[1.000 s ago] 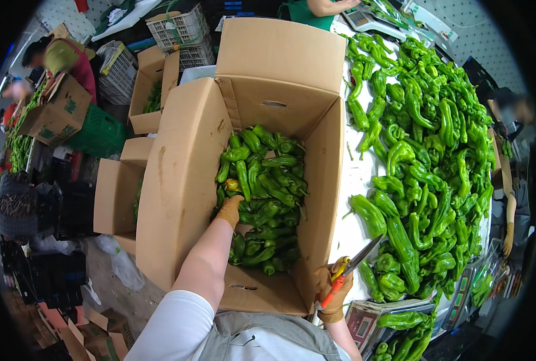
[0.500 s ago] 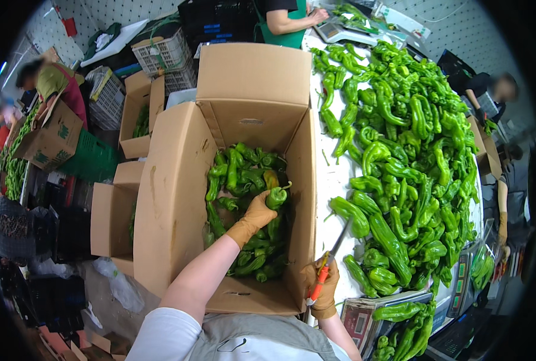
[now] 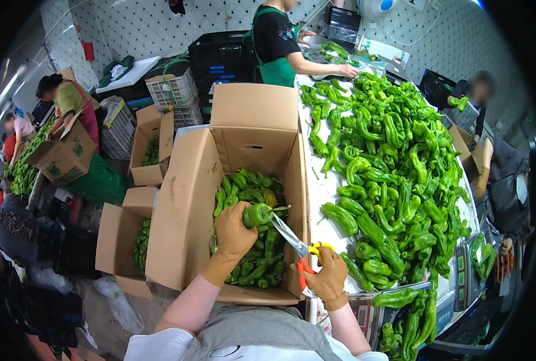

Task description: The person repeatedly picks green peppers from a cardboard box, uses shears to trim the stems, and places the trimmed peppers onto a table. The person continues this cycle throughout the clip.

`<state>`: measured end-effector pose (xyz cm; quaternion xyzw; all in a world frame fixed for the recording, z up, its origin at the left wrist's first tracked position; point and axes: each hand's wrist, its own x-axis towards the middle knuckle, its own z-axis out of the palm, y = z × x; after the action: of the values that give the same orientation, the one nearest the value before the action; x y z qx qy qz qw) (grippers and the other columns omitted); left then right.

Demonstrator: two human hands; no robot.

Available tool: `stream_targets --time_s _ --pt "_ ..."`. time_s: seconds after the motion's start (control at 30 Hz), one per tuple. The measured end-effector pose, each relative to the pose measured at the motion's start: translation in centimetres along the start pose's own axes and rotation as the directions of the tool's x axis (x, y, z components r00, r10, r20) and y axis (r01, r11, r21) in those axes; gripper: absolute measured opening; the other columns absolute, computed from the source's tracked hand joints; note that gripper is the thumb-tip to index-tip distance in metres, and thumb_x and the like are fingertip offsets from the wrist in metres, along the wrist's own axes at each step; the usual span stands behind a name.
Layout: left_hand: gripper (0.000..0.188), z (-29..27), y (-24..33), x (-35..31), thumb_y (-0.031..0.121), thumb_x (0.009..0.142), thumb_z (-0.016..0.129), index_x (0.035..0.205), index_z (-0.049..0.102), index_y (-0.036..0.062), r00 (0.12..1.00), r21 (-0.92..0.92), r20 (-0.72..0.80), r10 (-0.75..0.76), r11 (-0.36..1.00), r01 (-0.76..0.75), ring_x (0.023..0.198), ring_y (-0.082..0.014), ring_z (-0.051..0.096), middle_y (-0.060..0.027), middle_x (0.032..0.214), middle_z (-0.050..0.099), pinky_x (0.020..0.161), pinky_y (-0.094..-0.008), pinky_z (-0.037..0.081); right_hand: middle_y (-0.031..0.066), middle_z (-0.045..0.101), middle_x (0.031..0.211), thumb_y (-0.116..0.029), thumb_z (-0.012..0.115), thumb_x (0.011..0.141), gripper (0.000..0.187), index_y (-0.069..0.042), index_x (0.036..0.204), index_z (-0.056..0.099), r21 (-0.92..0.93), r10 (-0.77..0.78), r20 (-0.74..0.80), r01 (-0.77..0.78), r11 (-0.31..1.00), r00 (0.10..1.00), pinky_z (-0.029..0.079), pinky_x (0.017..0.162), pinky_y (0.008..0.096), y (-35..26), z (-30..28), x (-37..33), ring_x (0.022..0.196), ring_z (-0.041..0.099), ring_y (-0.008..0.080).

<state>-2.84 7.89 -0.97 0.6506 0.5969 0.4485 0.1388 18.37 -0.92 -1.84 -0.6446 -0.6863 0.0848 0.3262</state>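
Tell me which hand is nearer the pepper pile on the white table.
Right: the right hand, holding scissors, is just left of the pile at its near end; the left hand is farther left, over the cardboard box, holding a pepper.

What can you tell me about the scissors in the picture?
The scissors have shiny, metal-looking blades and one orange-red and one yellow handle. The gloved right hand grips the handles, which stand apart. The blades point forward and left above the cardboard box, their tips close to the stem of a green pepper; contact is hard to tell.
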Motion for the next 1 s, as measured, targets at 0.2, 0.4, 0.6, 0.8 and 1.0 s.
stream_targets --time_s 0.2,0.4,0.6,0.8,1.0 --pt "0.036 -3.0 0.0 -2.4 0.004 0.054 0.067 0.088 0.058 0.011 0.996 0.28 -0.023 0.088 0.957 -0.078 0.081 -0.0309 0.056 -0.0087 0.083 0.06 0.07 -0.0421 0.041 0.0112 0.062 0.076 -0.054 0.076 0.06 0.059 -0.006 0.09 0.061 -0.084 0.002 0.092 0.005 0.996 0.996 0.048 0.058 0.0376 -1.8 -1.0 -1.4 0.068 0.061 0.0301" --pt "0.039 -5.0 0.8 -3.8 0.005 0.054 0.067 0.092 0.057 0.0121 0.995 0.403 -0.031 0.098 0.912 -0.077 0.081 -0.0305 0.055 -0.0087 0.084 0.058 0.071 -0.0426 0.04 0.0115 0.06 0.069 -0.058 0.073 0.061 0.061 -0.007 0.092 0.061 -0.043 -0.066 0.09 0.07 0.997 0.994 0.046 0.054 0.0386 -2.1 -0.4 -2.7 0.06 0.059 0.0306" --pt "0.04 -6.0 1.2 -5.1 0.007 0.056 0.066 0.094 0.057 0.0132 0.996 0.448 -0.039 0.076 0.893 -0.051 0.083 -0.0291 0.054 -0.0082 0.085 0.057 0.071 -0.0418 0.039 0.0108 0.059 0.064 -0.058 0.072 0.063 0.059 -0.007 0.09 0.061 -0.038 -0.098 0.116 0.103 0.994 0.988 0.045 0.052 0.0387 -3.2 -0.8 -3.3 0.057 0.059 0.0301" --pt "0.041 -6.8 1.4 -5.7 0.008 0.056 0.068 0.095 0.057 0.0136 0.997 0.486 -0.044 0.071 0.873 -0.041 0.084 -0.0286 0.055 -0.0082 0.087 0.058 0.072 -0.0415 0.039 0.0116 0.057 0.058 -0.057 0.071 0.065 0.054 -0.007 0.083 0.06 -0.097 -0.095 0.168 0.113 0.989 0.981 0.045 0.049 0.0366 -3.2 -0.5 -3.7 0.054 0.058 0.0296" --pt "0.041 -6.1 -0.3 -6.4 0.001 0.059 0.067 0.098 0.057 0.0107 0.999 0.077 0.023 -0.03 0.997 0.029 0.083 -0.0256 0.058 -0.0086 0.088 0.06 0.074 -0.0382 0.044 0.0089 0.052 0.052 -0.044 0.074 0.071 0.044 -0.004 0.071 0.056 0.169 0.042 0.268 -0.089 0.982 0.963 0.045 0.049 0.0328 -3.7 -0.6 -4.0 0.05 0.056 0.0221"
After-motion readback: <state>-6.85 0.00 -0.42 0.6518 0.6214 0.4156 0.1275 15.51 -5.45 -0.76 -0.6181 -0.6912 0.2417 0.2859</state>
